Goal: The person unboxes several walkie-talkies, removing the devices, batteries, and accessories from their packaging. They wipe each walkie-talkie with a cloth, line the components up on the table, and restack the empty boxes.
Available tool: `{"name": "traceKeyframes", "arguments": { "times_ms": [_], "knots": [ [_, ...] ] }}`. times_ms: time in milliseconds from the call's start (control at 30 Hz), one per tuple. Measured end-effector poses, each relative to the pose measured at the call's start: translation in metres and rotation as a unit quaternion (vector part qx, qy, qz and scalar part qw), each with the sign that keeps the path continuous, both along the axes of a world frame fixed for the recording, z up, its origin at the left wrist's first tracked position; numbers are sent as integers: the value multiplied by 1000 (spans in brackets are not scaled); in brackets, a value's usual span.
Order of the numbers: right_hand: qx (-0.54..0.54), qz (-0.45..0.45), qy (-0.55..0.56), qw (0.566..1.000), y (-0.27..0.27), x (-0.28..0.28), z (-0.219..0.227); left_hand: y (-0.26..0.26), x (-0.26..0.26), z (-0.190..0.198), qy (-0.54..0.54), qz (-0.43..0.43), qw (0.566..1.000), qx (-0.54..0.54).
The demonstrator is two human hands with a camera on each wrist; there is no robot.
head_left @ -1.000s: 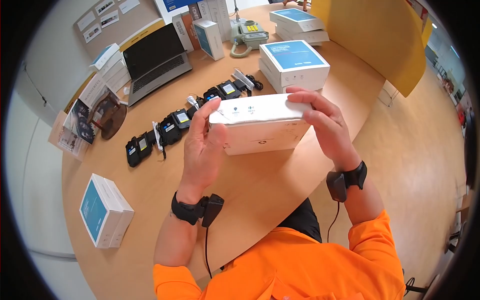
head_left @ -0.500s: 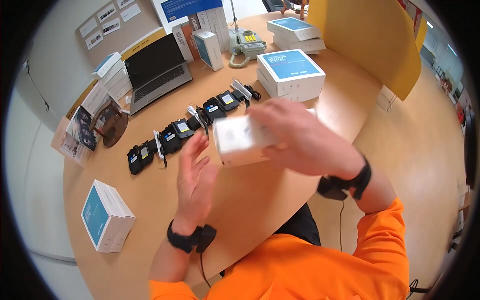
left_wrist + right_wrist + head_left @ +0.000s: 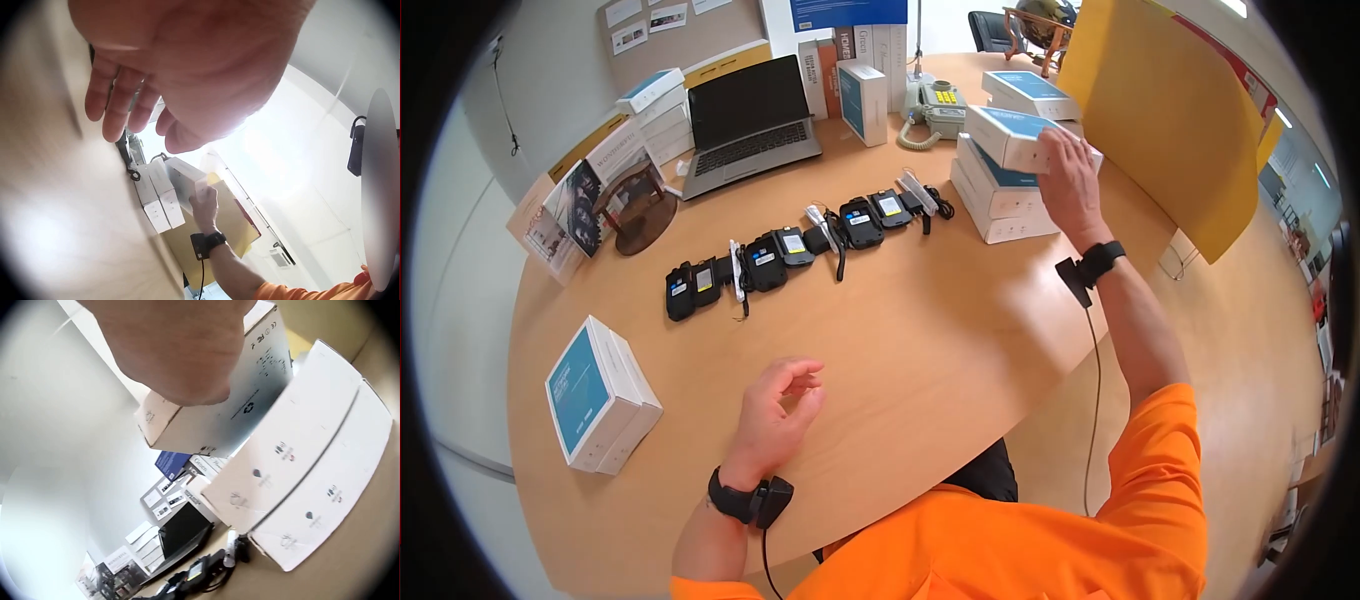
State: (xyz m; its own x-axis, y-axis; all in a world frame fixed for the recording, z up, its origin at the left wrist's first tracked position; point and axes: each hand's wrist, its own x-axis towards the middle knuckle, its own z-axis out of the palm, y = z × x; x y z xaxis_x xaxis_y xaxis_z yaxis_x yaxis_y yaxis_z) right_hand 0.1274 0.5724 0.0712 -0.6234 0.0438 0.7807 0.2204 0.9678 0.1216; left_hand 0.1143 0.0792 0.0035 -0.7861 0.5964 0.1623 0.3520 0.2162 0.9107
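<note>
Half a second ago the white cardboard box with a teal-labelled top (image 3: 1012,140) was over the middle of the pale wooden tabletop (image 3: 900,350), in the right hand (image 3: 1070,190); a second ago both hands held it. Now the right hand's grip alone holds it by its near right part, above the two-high stack of similar white boxes (image 3: 1010,208), while the left hand (image 3: 772,410) hangs near the tabletop's front, fingers loosely bent, its grip holding nothing. As I judge it, carrying has given way to lining up the box with the stack. Its teal face points upward, an icon-marked side faces the wearer, and it is tilted, near edge raised, the printed underside showing in the right wrist view. Its long axis appears to run roughly left to right, though the hand hides part. Whether its far edge touches the stack I cannot tell.
</note>
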Motion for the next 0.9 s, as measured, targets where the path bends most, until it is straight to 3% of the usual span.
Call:
{"name": "traceKeyframes", "arguments": {
  "times_ms": [133, 233, 367, 433, 500, 600, 700, 800, 900],
  "knots": [
    [-51, -29, -139, 989, -17, 12, -12, -5, -2, -2, 3, -9, 1000, -15],
    [-38, -28, -141, 989, -23, 24, -2, -4, -2, 0, -11, -21, 999, -27],
    [-40, 70, -15, 997, -74, 28, 7, -3, -7, 3, 12, -24, 999, -18],
    [-134, 146, -44, 979, -110, 30, -7, -8, -5, 6, 60, -14, 998, -24],
    [-224, 260, -123, 931, -156, 34, -15, -12, -4, 14, 127, 2, 991, -29],
    [-251, 362, -230, 867, -210, 24, -31, -36, -1, 42, 225, 95, 970, -3],
    [-324, 443, -318, 773, -266, 16, -32, -88, -3, 68, 288, 257, 920, 64],
    [-365, 504, -362, 694, -321, 1, -30, -170, -11, 67, 296, 468, 823, 125],
    [-420, 541, -375, 625, -382, -23, -32, -245, -19, 44, 252, 599, 746, 150]
  ]
}}
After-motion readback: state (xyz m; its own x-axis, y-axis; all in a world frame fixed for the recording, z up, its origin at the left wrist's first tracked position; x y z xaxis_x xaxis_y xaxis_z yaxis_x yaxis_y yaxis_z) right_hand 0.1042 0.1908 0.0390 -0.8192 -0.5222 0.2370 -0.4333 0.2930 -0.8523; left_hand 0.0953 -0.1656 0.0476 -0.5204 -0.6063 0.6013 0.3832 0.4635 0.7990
